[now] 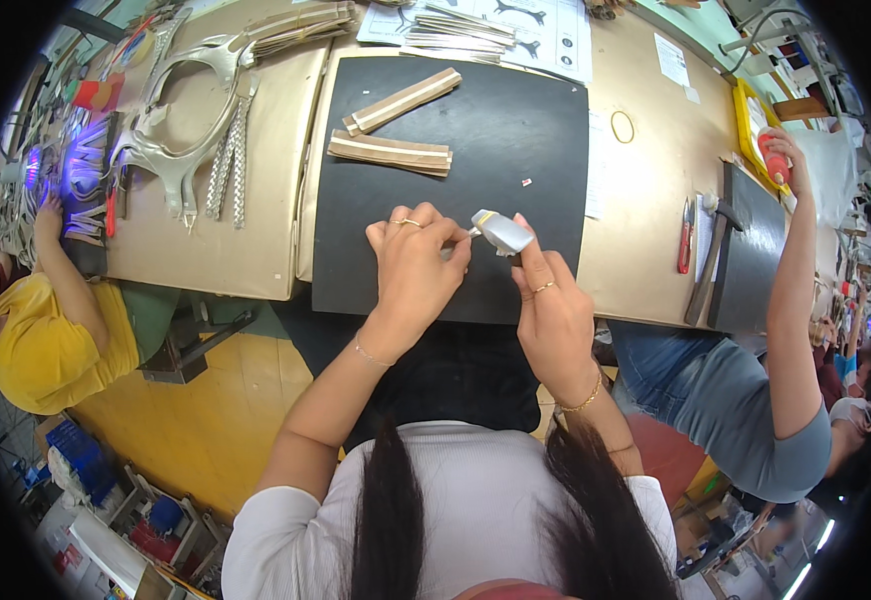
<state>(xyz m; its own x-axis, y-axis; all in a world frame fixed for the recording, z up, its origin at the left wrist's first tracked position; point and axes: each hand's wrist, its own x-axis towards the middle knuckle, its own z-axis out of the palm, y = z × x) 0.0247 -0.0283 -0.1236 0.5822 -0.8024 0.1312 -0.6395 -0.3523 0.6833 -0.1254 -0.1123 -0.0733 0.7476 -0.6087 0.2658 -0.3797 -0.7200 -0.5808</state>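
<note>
Over the near part of a black mat, my right hand pinches a small, shiny silver-grey piece between thumb and fingers. The piece has a rounded shape and a yellowish edge; its exact kind is not clear. My left hand is closed in a pinch close to the left end of that piece. Whatever lies between its fingertips is too small to make out. Beyond my hands, a brown strip with a pale centre stripe lies slanted on the mat. Nearer me rests a small stack of similar strips.
Silver cut pieces and braided straps lie left of the mat. Printed sheets and bundled strips are at the back. To the right are a hammer, a red-handled tool and a co-worker's hand holding a red object.
</note>
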